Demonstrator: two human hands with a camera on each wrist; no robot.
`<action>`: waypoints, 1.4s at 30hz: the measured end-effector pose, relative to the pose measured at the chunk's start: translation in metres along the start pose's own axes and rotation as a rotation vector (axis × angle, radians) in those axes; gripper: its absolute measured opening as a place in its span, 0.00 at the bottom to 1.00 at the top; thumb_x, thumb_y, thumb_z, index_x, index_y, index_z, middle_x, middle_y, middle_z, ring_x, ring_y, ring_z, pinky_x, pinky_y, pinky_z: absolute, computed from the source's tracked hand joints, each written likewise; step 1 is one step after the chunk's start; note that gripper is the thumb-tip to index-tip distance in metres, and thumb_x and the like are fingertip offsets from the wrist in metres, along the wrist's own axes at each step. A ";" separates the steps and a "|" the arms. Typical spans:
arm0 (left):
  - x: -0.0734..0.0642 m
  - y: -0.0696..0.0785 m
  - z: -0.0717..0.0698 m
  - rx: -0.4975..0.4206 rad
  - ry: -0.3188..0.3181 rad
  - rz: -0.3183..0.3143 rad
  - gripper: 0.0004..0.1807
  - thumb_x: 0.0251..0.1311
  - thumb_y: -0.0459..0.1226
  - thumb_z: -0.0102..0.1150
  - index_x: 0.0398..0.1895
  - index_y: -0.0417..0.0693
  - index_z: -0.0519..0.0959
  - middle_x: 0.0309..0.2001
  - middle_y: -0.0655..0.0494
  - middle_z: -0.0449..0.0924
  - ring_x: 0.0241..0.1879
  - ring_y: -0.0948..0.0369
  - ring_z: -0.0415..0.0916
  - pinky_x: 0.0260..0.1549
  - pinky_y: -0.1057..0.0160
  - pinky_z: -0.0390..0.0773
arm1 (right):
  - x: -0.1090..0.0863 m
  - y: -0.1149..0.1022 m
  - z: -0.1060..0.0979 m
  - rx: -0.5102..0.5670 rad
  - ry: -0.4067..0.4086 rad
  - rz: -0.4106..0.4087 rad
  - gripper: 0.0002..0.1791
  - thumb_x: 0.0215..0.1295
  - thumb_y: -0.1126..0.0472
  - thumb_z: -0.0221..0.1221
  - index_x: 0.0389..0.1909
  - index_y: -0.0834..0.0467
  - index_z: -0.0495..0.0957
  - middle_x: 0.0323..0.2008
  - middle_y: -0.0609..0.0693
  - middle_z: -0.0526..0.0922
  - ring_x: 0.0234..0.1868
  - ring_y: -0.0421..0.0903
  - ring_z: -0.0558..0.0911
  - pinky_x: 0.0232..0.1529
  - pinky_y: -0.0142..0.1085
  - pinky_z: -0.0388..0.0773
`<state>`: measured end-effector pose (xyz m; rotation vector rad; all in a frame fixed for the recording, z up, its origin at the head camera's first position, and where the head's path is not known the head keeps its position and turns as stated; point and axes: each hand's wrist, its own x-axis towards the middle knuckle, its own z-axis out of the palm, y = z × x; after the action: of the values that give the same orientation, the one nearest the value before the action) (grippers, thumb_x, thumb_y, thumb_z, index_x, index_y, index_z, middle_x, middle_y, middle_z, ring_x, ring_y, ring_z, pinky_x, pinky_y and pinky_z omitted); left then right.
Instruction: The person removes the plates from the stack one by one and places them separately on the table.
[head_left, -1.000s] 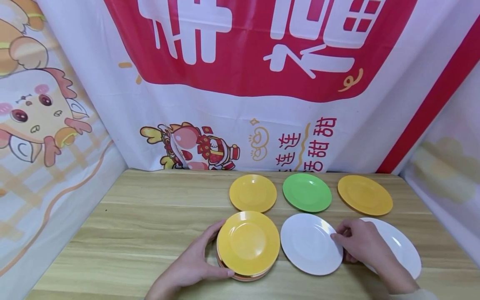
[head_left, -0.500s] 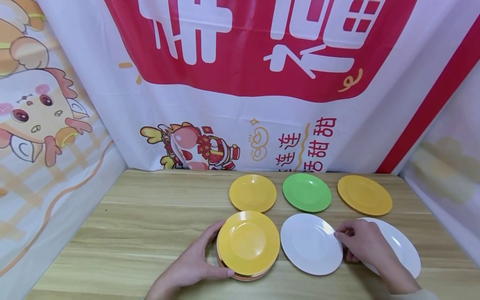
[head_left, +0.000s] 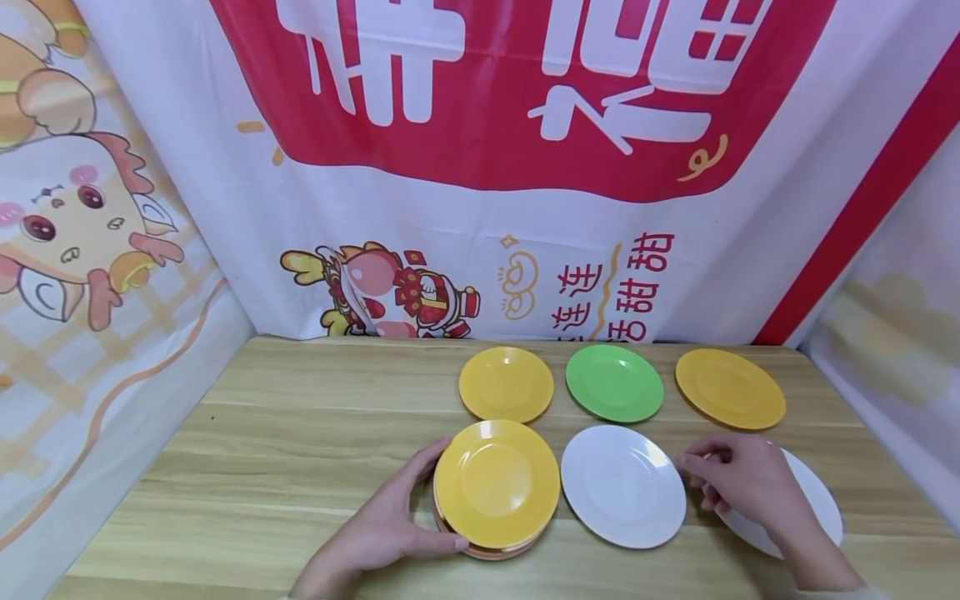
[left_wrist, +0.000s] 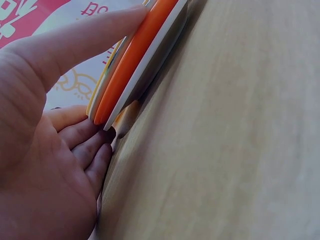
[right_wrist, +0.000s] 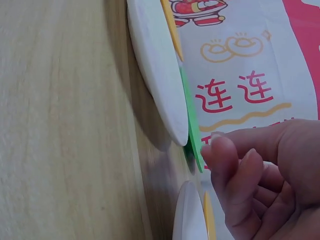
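Note:
My left hand [head_left: 390, 521] grips a stack of plates by its left side, thumb at the near edge and fingers round the far side. A yellow plate [head_left: 497, 483] tops the stack; in the left wrist view an orange plate [left_wrist: 131, 60] shows in it. To the right, a white plate [head_left: 622, 486] lies on the table. My right hand [head_left: 750, 479] hovers just off that plate's right edge, fingers loosely bent and holding nothing. Beneath this hand lies another white plate [head_left: 816, 500], partly covered by it.
Along the back of the wooden table [head_left: 300, 442] lie a yellow plate [head_left: 506, 385], a green plate [head_left: 614, 383] and a second yellow plate [head_left: 730, 388]. A printed cloth [head_left: 480, 217] hangs behind the table, with more cloth at both sides.
My right hand has let go of the white plate's right edge and shifted slightly right. The white plate stays where it was. My left hand has kept its hold on the stack.

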<state>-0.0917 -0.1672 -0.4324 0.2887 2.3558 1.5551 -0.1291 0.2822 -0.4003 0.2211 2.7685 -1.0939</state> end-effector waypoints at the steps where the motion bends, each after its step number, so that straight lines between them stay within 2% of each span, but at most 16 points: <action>1: 0.000 0.000 0.000 0.000 0.000 0.001 0.64 0.43 0.48 0.90 0.84 0.66 0.61 0.83 0.58 0.63 0.84 0.52 0.57 0.83 0.34 0.46 | -0.001 -0.001 0.000 0.013 -0.001 0.001 0.15 0.73 0.53 0.68 0.47 0.62 0.87 0.26 0.50 0.85 0.25 0.46 0.85 0.25 0.36 0.84; 5: 0.000 -0.001 0.000 0.002 0.004 -0.004 0.64 0.42 0.49 0.90 0.84 0.66 0.61 0.83 0.58 0.63 0.83 0.51 0.57 0.83 0.34 0.46 | -0.004 -0.006 0.003 0.008 0.049 -0.062 0.17 0.71 0.50 0.71 0.48 0.60 0.87 0.29 0.48 0.87 0.29 0.42 0.84 0.29 0.33 0.81; 9: 0.000 -0.002 0.000 -0.005 0.009 -0.008 0.64 0.41 0.49 0.91 0.84 0.67 0.61 0.83 0.60 0.64 0.83 0.52 0.57 0.84 0.34 0.45 | -0.005 -0.014 0.011 -0.011 0.132 -0.158 0.22 0.67 0.44 0.74 0.50 0.57 0.88 0.39 0.48 0.91 0.38 0.38 0.85 0.36 0.27 0.80; 11: 0.000 -0.002 0.000 -0.008 0.011 0.000 0.64 0.41 0.49 0.91 0.83 0.66 0.61 0.82 0.60 0.64 0.83 0.51 0.58 0.83 0.33 0.45 | -0.006 -0.019 0.017 0.011 0.136 -0.202 0.25 0.65 0.42 0.75 0.52 0.56 0.88 0.44 0.49 0.92 0.43 0.41 0.87 0.41 0.28 0.83; 14: 0.000 -0.003 0.000 -0.004 0.012 0.006 0.64 0.41 0.49 0.91 0.83 0.66 0.62 0.82 0.59 0.64 0.83 0.51 0.58 0.83 0.33 0.46 | -0.008 -0.026 0.029 0.016 0.096 -0.277 0.28 0.64 0.41 0.75 0.58 0.54 0.87 0.52 0.49 0.92 0.53 0.48 0.89 0.53 0.38 0.89; 18: 0.001 -0.002 0.000 0.002 0.010 0.000 0.64 0.40 0.49 0.91 0.83 0.67 0.62 0.82 0.60 0.64 0.83 0.51 0.57 0.83 0.33 0.46 | -0.011 -0.036 0.043 -0.054 0.049 -0.414 0.36 0.57 0.38 0.79 0.63 0.52 0.86 0.59 0.49 0.90 0.62 0.55 0.87 0.63 0.56 0.84; 22: 0.002 -0.002 0.000 -0.010 0.006 -0.011 0.64 0.41 0.49 0.91 0.83 0.67 0.62 0.83 0.60 0.64 0.83 0.51 0.57 0.83 0.33 0.45 | -0.013 -0.044 0.056 -0.115 0.036 -0.565 0.45 0.45 0.36 0.84 0.65 0.52 0.84 0.61 0.50 0.88 0.62 0.55 0.85 0.63 0.57 0.83; 24: 0.001 -0.002 0.000 -0.012 0.007 -0.011 0.64 0.41 0.48 0.91 0.83 0.66 0.62 0.83 0.59 0.64 0.83 0.50 0.57 0.83 0.32 0.45 | -0.013 -0.048 0.062 -0.131 0.022 -0.614 0.49 0.42 0.36 0.85 0.66 0.52 0.83 0.62 0.50 0.87 0.63 0.55 0.84 0.63 0.56 0.82; 28: 0.000 -0.001 0.000 -0.012 0.009 -0.006 0.63 0.41 0.48 0.91 0.83 0.64 0.62 0.83 0.57 0.64 0.83 0.49 0.58 0.83 0.31 0.45 | -0.013 -0.056 0.074 -0.159 -0.032 -0.650 0.56 0.38 0.33 0.85 0.69 0.54 0.80 0.68 0.53 0.83 0.69 0.58 0.80 0.68 0.59 0.78; 34: 0.001 -0.002 -0.001 -0.007 0.009 -0.014 0.64 0.41 0.49 0.91 0.83 0.67 0.62 0.83 0.59 0.64 0.83 0.50 0.57 0.83 0.32 0.44 | -0.012 -0.069 0.088 -0.168 -0.141 -0.627 0.65 0.35 0.29 0.84 0.75 0.56 0.75 0.75 0.59 0.75 0.78 0.63 0.70 0.75 0.64 0.70; 38: 0.001 -0.004 -0.001 0.000 0.012 -0.011 0.64 0.40 0.49 0.91 0.83 0.68 0.61 0.82 0.60 0.64 0.83 0.51 0.57 0.83 0.32 0.45 | -0.010 -0.076 0.094 -0.134 -0.216 -0.640 0.69 0.33 0.28 0.84 0.78 0.55 0.70 0.76 0.59 0.73 0.80 0.65 0.66 0.77 0.67 0.67; 42: 0.001 -0.004 -0.001 0.001 0.012 -0.007 0.64 0.40 0.49 0.91 0.83 0.69 0.61 0.82 0.60 0.64 0.83 0.51 0.58 0.83 0.32 0.45 | -0.009 -0.081 0.100 -0.126 -0.246 -0.654 0.73 0.33 0.27 0.84 0.81 0.56 0.66 0.78 0.59 0.71 0.80 0.63 0.66 0.78 0.66 0.65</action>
<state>-0.0931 -0.1692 -0.4364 0.2715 2.3637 1.5569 -0.1269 0.1547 -0.4169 -0.8287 2.7157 -0.9593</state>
